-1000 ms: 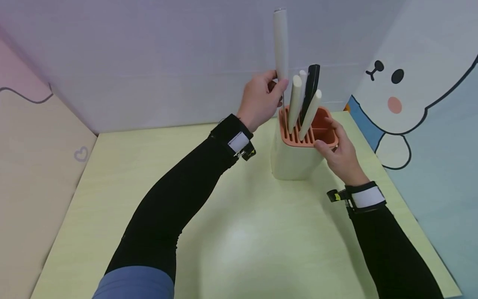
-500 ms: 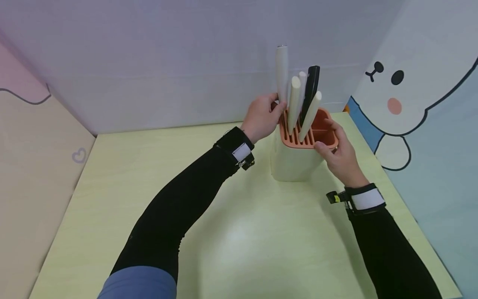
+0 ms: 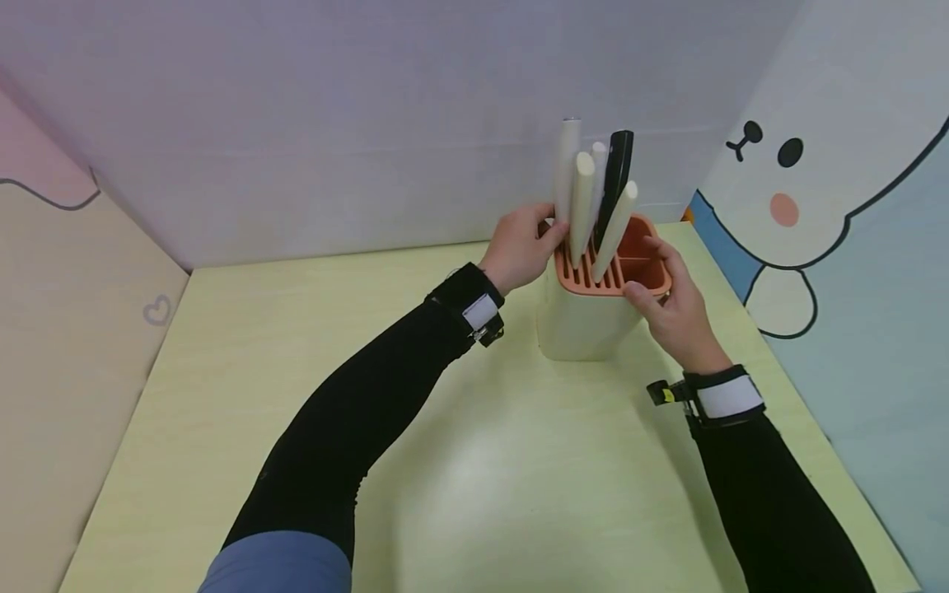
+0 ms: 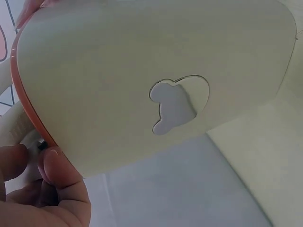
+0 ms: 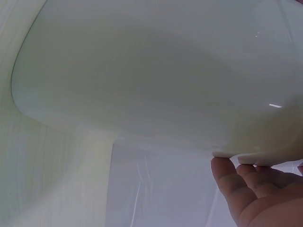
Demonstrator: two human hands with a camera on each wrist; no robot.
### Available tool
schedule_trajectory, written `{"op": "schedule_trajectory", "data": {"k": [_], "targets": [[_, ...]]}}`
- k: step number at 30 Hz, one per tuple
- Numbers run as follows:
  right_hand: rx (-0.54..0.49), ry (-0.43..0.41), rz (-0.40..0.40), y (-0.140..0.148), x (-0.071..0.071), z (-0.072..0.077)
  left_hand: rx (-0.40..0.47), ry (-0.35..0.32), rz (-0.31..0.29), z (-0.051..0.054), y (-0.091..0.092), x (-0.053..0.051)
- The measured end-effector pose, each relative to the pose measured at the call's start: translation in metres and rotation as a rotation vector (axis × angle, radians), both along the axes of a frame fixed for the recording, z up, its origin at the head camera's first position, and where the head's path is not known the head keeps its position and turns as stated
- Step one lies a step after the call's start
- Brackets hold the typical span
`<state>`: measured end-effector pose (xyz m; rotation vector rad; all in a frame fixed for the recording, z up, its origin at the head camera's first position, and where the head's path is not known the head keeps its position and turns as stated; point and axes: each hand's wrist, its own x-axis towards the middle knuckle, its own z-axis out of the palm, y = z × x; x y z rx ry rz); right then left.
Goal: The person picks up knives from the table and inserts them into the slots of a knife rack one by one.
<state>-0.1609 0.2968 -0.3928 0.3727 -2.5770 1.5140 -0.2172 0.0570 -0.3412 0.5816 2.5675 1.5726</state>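
A cream knife holder (image 3: 580, 329) with a slotted orange top stands at the back right of the table. My left hand (image 3: 521, 251) pinches the low end of a long white-handled knife (image 3: 567, 161), whose blade is hidden in a slot at the holder's left. In the left wrist view, thumb and fingers (image 4: 61, 168) meet around the handle's base, close to the orange rim. My right hand (image 3: 684, 317) grips the holder's right side, thumb at the front rim. From the right wrist, its fingertips (image 5: 221, 165) touch the smooth cream wall (image 5: 142, 80).
Beside the held knife stand a black-handled knife (image 3: 617, 185) and several pale handles (image 3: 582, 206), leaning at different angles. The holder's right part has open orange compartments (image 3: 641, 247). Pale walls enclose the light wooden table (image 3: 296, 329); a bear drawing (image 3: 786, 206) decorates the right one.
My left hand has moved down with the white-handled knife, and its blade has sunk into the slot. My right hand has kept its grip on the holder.
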Motion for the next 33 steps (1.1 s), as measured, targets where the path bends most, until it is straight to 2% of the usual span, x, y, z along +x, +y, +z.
{"op": "schedule_trajectory", "data": {"k": [8,13,16,26,33], "targets": [[-0.007,0.003,0.009,-0.001,0.001,-0.001,-0.025,0.013,0.002,-0.010,0.001,0.001],[-0.025,0.004,0.008,0.000,0.002,0.000,-0.005,0.053,0.005,-0.023,0.004,0.003],[-0.033,0.002,0.007,0.000,0.003,0.001,0.003,0.048,-0.002,-0.029,0.004,0.003],[-0.071,-0.005,0.010,0.001,0.003,0.001,-0.021,0.022,-0.022,-0.027,0.004,0.001],[-0.031,-0.028,-0.006,0.000,0.003,-0.004,0.004,0.010,-0.016,-0.035,0.002,0.001]]}}
